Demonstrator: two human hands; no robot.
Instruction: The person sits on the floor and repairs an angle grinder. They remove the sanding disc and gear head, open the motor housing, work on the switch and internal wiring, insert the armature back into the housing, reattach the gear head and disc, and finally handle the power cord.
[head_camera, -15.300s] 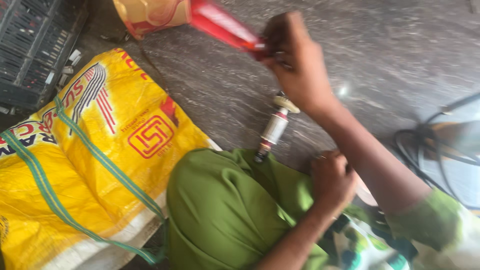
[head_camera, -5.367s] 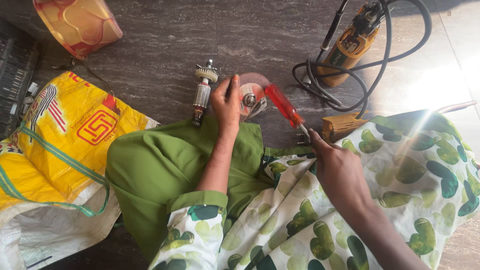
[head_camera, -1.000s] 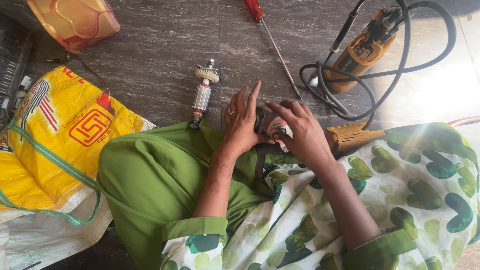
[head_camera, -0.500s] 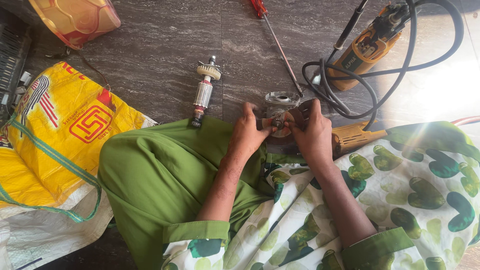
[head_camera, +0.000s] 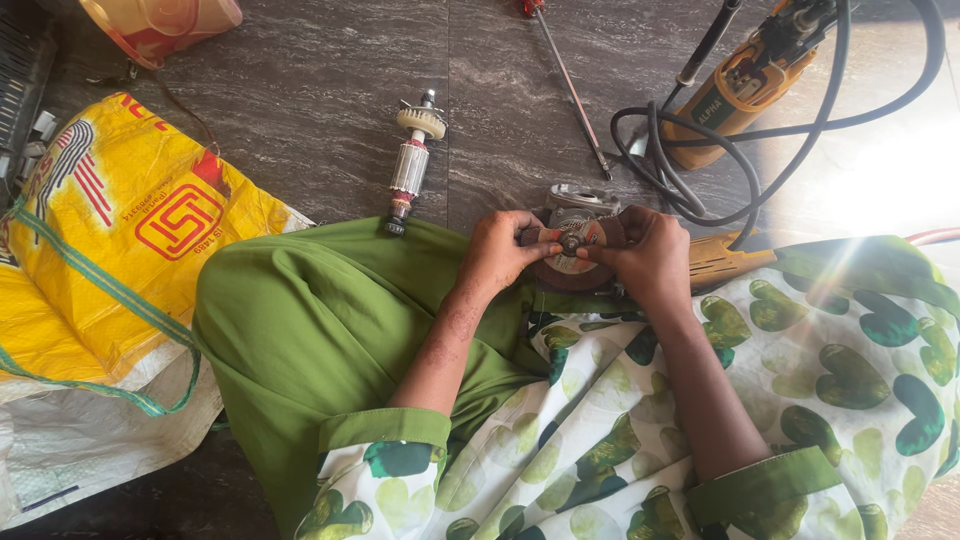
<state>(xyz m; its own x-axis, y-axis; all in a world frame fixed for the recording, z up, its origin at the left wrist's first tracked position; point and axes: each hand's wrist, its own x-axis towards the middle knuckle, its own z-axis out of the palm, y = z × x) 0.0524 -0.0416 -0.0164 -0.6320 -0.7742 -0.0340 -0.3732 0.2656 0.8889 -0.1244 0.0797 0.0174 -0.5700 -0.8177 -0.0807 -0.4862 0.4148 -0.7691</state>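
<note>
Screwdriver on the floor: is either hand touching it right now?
Apart. The head view shows the screwdriver lying on bare floor beyond both hands; the left hand and right hand grip the grinder disc.

The angle grinder head lay on the person's lap, disc side up. Its dark round grinding disc sat flat, with a small metal centre nut. The yellow body extended rightward.
</note>
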